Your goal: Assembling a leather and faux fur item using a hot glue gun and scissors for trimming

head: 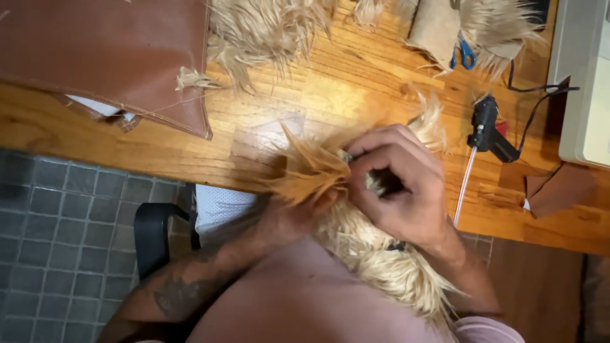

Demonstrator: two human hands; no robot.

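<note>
Head view, looking down over the person's chest at a wooden table [343,76]: both hands work on a piece of long blond fake fur [375,254] that lies at the near edge of the table and hangs down over the person's lap. The right hand [400,184] is curled closed on top of the fur, fingers bent in and pinched around a small tuft near the middle of the piece. The left hand [295,216] comes up from below and is mostly hidden by the hair; it holds the fur from underneath, with a fan of stiff strands sticking out to the left above it, but how tightly its fingers are closed cannot be told. Just right of the right hand a black glue gun [488,130] rests on the table with a clear glue stick [464,187] poking out of its back toward the table edge and a black cord running off to the right. Further back lie more fur scraps [267,32] and blue-handled scissors [464,56] on a piece of tan backing. A brown leather sheet [108,51] covers the far left of the table, and brown leather offcuts [559,190] lie at the right. Left of the person are a black chair armrest [152,235] and a grey tiled floor [57,241].
</note>
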